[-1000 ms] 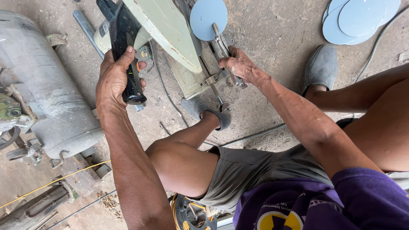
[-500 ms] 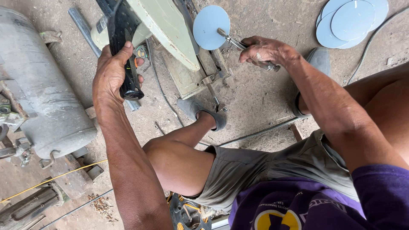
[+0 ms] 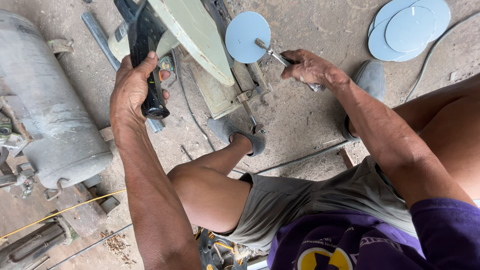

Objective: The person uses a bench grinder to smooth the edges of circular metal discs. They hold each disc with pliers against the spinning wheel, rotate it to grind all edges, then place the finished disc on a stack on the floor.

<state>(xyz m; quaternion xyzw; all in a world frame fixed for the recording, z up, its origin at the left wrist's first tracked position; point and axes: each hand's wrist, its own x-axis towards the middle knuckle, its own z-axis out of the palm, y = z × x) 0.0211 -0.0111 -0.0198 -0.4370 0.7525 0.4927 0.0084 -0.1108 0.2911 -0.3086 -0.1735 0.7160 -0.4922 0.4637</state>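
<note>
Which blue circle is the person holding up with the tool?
The lone pale blue metal disc beside the green machine, gripped by pliers in the right hand. The other discs lie stacked on the floor.

Pale-blue round disc (image 3: 247, 36) clamped upright in pliers (image 3: 280, 57).

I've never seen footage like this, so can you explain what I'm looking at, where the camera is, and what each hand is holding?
The camera sits on the person's head, looking down at their arms, knees and a dirt floor. The left hand grips the black handle of a pale green cutting machine. The right hand holds pliers that clamp a light blue round disc. More blue discs lie stacked at top right, and a grey metal tank lies at left.
</note>
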